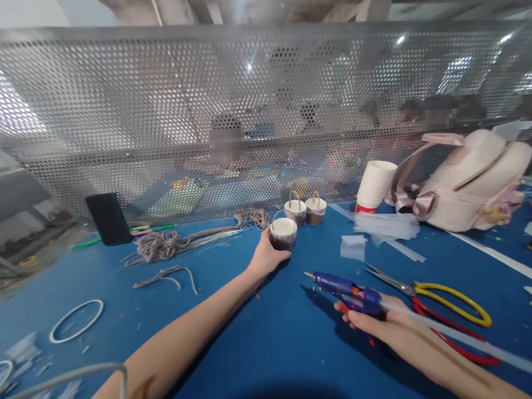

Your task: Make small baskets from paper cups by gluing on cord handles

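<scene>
My left hand point(266, 254) reaches across the blue table, its fingers wrapped round a small paper cup point(283, 239) with a dark band about its lower part and a thin looped handle. Just behind it stand two similar handled cups, a left one point(296, 211) and a right one point(315, 212). On the right, my right hand point(369, 317) grips a dark blue glue gun point(345, 288) whose tip points left. A long translucent glue stick point(476, 343) sticks out of its rear. Scissors point(413, 289) with yellow and red handles lie beside this hand.
Grey cord point(160, 244) lies bundled at the back left near an upright black phone point(108, 218). Stacked paper cups point(374, 184) and a pale backpack point(474, 176) stand back right, near white strips point(386, 224). A white ring point(76, 321) lies left. A perforated metal panel point(150, 110) borders the table.
</scene>
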A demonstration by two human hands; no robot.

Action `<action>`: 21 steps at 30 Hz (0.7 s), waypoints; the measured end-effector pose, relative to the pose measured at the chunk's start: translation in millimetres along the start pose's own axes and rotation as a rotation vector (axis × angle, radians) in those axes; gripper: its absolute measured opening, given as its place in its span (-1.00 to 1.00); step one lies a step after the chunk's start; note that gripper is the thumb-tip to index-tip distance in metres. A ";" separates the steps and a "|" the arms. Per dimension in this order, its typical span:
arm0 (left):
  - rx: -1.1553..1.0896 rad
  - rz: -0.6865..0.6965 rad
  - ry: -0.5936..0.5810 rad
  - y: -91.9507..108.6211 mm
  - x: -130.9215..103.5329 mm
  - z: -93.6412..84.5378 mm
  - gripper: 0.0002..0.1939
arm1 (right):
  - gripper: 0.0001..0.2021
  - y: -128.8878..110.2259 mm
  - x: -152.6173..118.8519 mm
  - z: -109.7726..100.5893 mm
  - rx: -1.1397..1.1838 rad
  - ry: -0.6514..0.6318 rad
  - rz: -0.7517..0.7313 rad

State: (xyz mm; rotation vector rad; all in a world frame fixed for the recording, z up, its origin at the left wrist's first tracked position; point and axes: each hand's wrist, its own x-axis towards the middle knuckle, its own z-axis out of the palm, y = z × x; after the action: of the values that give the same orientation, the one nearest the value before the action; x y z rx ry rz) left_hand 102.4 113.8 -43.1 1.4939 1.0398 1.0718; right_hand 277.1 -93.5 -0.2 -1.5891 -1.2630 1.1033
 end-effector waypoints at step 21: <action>0.006 -0.036 0.012 16.6 -2.5 -38.3 -0.63 | -0.59 3.3 37.1 40.6 -0.400 -0.027 -0.181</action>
State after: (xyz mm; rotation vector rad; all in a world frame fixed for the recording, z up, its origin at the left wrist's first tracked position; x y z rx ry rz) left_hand 66.4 117.6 -22.3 1.4700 1.0753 1.0538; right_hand 243.7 -54.8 -20.6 -1.7069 -1.6883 0.7941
